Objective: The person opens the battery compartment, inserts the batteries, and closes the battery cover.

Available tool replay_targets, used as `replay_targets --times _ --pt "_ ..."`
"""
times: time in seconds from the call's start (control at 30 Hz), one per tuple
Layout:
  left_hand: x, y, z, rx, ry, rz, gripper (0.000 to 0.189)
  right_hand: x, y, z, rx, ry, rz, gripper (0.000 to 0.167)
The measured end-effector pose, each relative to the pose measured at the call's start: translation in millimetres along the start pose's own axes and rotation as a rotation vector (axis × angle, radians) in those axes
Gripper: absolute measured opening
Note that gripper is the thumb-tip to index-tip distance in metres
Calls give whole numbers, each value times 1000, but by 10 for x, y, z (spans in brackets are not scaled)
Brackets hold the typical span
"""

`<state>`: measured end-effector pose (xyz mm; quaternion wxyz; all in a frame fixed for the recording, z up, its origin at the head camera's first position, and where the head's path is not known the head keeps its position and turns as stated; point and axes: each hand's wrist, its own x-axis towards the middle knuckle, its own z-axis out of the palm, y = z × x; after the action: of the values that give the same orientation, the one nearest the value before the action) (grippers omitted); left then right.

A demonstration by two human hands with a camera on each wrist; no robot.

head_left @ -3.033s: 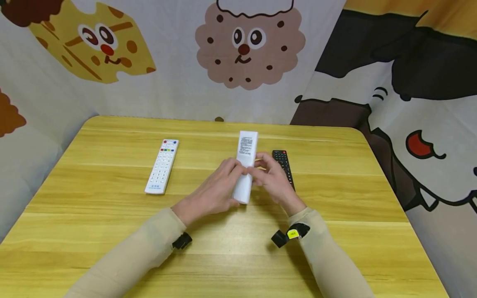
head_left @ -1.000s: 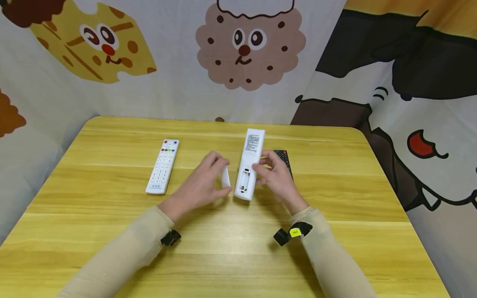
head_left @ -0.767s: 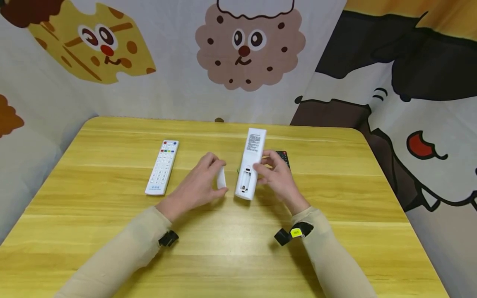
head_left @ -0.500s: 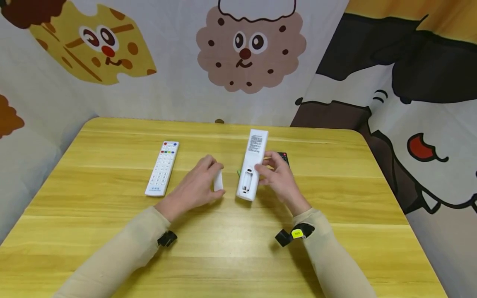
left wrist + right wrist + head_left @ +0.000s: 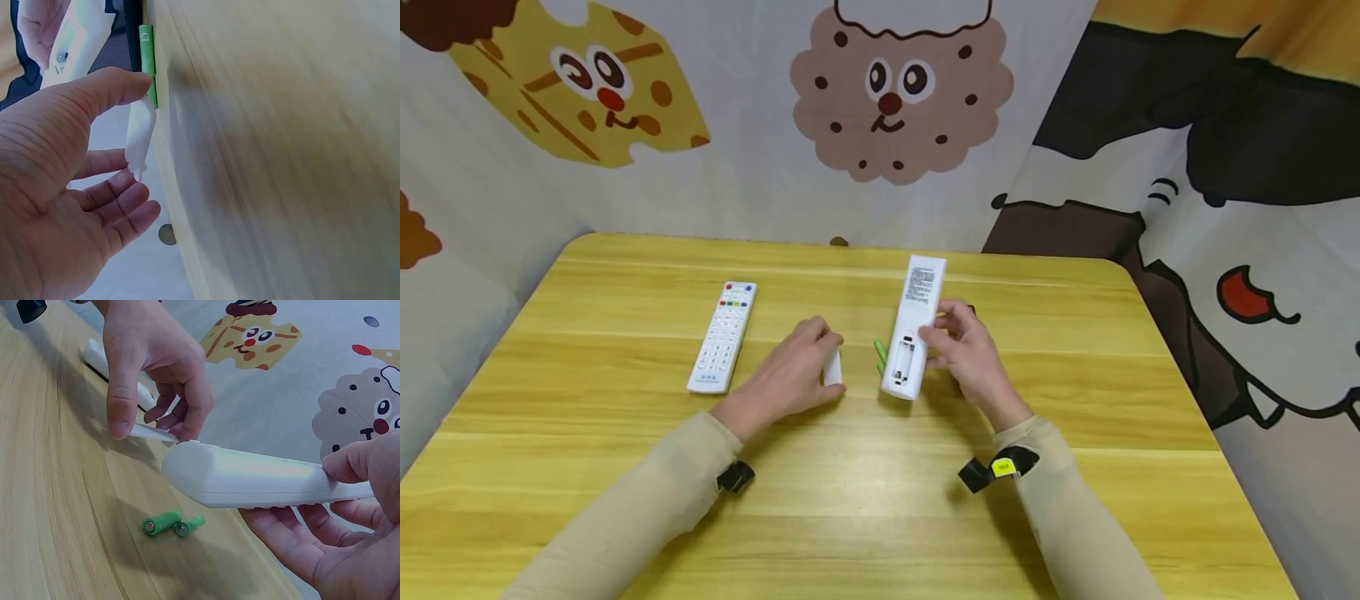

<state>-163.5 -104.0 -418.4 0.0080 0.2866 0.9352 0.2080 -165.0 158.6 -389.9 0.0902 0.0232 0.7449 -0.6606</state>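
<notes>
My right hand (image 5: 966, 350) grips a white remote control (image 5: 922, 300) by its side, back facing up. Its battery compartment (image 5: 903, 362) is uncovered, and no batteries show inside. Between the thumb and fingers of my left hand (image 5: 786, 371) is a thin white battery cover (image 5: 832, 368), pinched on edge just above the table. Two green batteries (image 5: 161, 523) lie on the table under the remote's left side; in the head view the remote partly hides them.
Another white remote (image 5: 722, 337) lies buttons up on the wooden table (image 5: 850, 517), left of my left hand. A black remote (image 5: 972, 310) is almost wholly hidden behind my right hand. A patterned cloth (image 5: 737, 192) hangs behind the table.
The cover came off the remote and moved left with my left hand. My right hand shifted the remote right, bringing the green batteries into view and covering more of the black remote.
</notes>
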Motion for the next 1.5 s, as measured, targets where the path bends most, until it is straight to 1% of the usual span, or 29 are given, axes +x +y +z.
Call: replay_targets --times 0.37,0.5,0.73,0.97,1.13,1.4,1.5 --pt "18 -12 20 34 -48 -12 60 7 15 -35 3 -4 -4 40" --pt "19 -19 26 38 -51 -14 60 15 17 -46 -4 -3 -4 40" --pt "9 -26 23 38 -67 -37 59 25 4 -54 5 -8 -16 39" --pt "16 -25 27 21 -75 -53 60 17 8 -57 9 0 -6 37" --pt "28 11 26 19 -70 -51 65 6 17 -66 1 5 -5 38" --pt "46 103 20 -7 -72 -54 64 -4 20 -73 16 3 -17 37" --pt "58 143 30 -11 -70 -43 63 -11 24 -83 9 10 -19 36"
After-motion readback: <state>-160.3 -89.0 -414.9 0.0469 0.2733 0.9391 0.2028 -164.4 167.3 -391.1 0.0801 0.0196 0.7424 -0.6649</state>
